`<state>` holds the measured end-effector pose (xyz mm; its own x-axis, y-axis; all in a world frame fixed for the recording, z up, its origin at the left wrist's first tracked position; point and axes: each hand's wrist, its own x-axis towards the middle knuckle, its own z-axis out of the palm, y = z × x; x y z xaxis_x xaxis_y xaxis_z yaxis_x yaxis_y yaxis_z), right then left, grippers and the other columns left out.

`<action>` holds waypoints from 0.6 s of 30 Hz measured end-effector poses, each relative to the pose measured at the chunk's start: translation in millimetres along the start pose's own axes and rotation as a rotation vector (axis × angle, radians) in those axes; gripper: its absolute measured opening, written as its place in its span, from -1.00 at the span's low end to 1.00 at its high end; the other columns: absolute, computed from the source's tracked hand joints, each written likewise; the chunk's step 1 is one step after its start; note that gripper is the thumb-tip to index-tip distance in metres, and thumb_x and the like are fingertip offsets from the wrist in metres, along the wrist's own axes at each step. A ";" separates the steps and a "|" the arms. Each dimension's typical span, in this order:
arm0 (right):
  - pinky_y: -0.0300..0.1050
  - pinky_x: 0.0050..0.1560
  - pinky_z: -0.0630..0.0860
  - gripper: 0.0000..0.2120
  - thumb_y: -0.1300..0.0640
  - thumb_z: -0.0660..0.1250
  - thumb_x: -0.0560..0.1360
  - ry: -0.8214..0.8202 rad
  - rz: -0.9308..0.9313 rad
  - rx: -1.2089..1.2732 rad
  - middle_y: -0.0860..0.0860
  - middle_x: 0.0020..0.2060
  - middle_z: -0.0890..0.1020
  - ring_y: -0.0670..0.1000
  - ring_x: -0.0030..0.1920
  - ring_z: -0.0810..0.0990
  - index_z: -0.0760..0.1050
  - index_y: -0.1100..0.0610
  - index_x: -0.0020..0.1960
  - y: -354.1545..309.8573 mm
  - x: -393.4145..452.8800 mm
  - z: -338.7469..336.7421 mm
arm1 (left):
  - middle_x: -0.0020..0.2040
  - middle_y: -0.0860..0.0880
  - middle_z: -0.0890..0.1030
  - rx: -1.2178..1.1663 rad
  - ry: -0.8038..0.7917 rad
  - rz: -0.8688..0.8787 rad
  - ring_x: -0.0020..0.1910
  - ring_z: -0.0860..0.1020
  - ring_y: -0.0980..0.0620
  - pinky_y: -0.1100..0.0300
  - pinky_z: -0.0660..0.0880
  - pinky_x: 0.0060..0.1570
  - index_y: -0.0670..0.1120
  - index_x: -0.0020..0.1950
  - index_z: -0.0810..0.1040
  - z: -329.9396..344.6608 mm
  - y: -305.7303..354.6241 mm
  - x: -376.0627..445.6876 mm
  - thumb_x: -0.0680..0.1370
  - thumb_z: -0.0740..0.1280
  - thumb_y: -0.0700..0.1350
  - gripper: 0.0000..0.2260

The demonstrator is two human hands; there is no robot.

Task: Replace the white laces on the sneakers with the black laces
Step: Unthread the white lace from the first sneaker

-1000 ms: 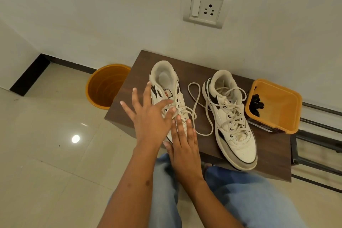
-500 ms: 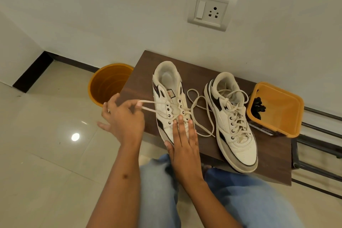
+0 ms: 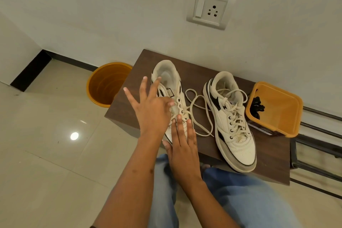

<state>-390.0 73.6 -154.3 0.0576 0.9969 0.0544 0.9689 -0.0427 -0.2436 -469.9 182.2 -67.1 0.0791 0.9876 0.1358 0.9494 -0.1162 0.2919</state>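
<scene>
Left hand (image 3: 150,111) spread over the near sneaker (image 3: 171,98), thumb and forefinger apparently pinching the white lace (image 3: 199,114) at the eyelets, though the contact is partly hidden. Right hand (image 3: 182,145) flat, fingers straight, pressing the toe to steady it. Unlacing under way, upper eyelets already bare; next, likely working the lace out of the lower rows. Second sneaker (image 3: 234,120) alongside, fully laced. Black laces (image 3: 257,106) bundled in the orange tub (image 3: 283,114) at the table (image 3: 273,161) edge. Orange bin (image 3: 106,84) on the floor, inside largely unseen.
</scene>
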 end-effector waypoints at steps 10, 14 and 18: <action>0.08 0.46 0.06 -0.39 -0.10 0.02 0.62 0.021 0.032 0.003 0.14 0.58 -0.04 0.15 0.57 -0.10 0.03 0.15 0.58 -3.2 -0.3 -1.3 | 0.52 -0.05 0.25 -0.397 0.249 -0.365 0.51 0.16 -0.16 -0.30 0.09 0.44 0.14 0.16 0.57 -10.2 -53.4 -6.1 0.59 0.32 0.07 -0.83; 0.08 0.48 0.04 -0.35 -0.10 0.07 0.62 0.010 0.046 0.019 0.17 0.58 -0.09 0.14 0.57 -0.12 -0.05 0.15 0.59 -3.7 0.5 -0.3 | 0.57 0.03 0.18 -0.164 -0.072 0.011 0.57 -0.03 -0.15 -0.27 -0.24 0.45 0.26 0.10 0.63 2.8 -14.6 -0.4 0.53 0.35 0.17 -0.83; 0.08 0.47 0.05 -0.37 -0.08 -0.01 0.62 0.020 0.039 0.017 0.17 0.58 -0.07 0.14 0.57 -0.11 -0.05 0.17 0.59 -4.6 0.0 -1.9 | 0.61 0.03 0.07 0.008 -0.210 -0.066 0.58 -0.14 -0.16 -0.38 -0.27 0.42 0.25 0.12 0.63 8.0 5.2 0.6 0.54 0.33 0.17 -0.81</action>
<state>-394.0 73.7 -151.3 0.1001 0.9929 0.0639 0.9617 -0.0801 -0.2623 -462.5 183.1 -73.0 0.0775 0.9934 -0.0840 0.9568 -0.0505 0.2863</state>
